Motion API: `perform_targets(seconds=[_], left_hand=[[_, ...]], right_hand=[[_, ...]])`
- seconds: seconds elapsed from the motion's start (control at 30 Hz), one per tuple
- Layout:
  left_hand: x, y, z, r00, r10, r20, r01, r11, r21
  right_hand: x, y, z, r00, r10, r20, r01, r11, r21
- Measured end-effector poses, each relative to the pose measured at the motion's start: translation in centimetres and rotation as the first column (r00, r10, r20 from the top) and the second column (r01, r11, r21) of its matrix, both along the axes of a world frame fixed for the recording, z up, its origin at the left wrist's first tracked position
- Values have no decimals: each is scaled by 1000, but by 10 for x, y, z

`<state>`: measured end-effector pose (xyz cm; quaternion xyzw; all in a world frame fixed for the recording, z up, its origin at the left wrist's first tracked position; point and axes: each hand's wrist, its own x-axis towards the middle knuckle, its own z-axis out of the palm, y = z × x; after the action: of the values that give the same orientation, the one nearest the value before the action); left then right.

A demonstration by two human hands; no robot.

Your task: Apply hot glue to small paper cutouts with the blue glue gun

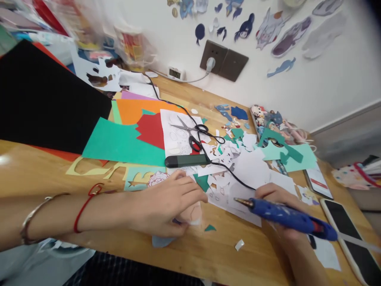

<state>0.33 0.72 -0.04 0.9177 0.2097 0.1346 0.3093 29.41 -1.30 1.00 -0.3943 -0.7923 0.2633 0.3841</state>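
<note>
Clamping fingers round blue glue gun (293, 217), right hand (276, 194) is aiming leftward; left hand (166, 200) is covering pale cutout (194, 214), fingers together, grip unclear. Paper scraps (203, 182) are suggesting some cutting done, gluing unfinished.

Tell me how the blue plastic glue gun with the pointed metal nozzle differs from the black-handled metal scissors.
The blue plastic glue gun is gripped in the right hand; the black-handled metal scissors lie unheld on a white paper sheet. The glue gun has one thick body with a pointed nozzle; the scissors have two slim blades, spread apart. Both have metal at the working end.
</note>
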Motion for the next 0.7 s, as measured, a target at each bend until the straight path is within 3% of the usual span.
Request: perform_targets(seconds=[0.1, 0.17, 0.33, 0.5, 0.7], left_hand=[[-7, 4, 3, 1000, 7, -7, -7, 999, -36], [-8, 7, 4, 1000, -11, 3, 12, 998, -56], [-4, 14, 2, 1000, -28, -13, 28, 999, -44], [-3, 16, 1, 996, -62, -65, 59, 998, -38], [-6, 18, -2, 998, -63, -14, 61, 993, -99]], right_hand=[[-9, 3, -3, 966, 226, 127, -226, 974, -11], [-15, 5, -5, 931, 288, 225, -290, 957, -24], [-24, 11, -1, 961, 224, 163, -229, 973, 12], [-19, 14, -2, 985, 167, 42, -164, 985, -49], [-23, 13, -3, 988, 152, 41, -149, 987, -68]])
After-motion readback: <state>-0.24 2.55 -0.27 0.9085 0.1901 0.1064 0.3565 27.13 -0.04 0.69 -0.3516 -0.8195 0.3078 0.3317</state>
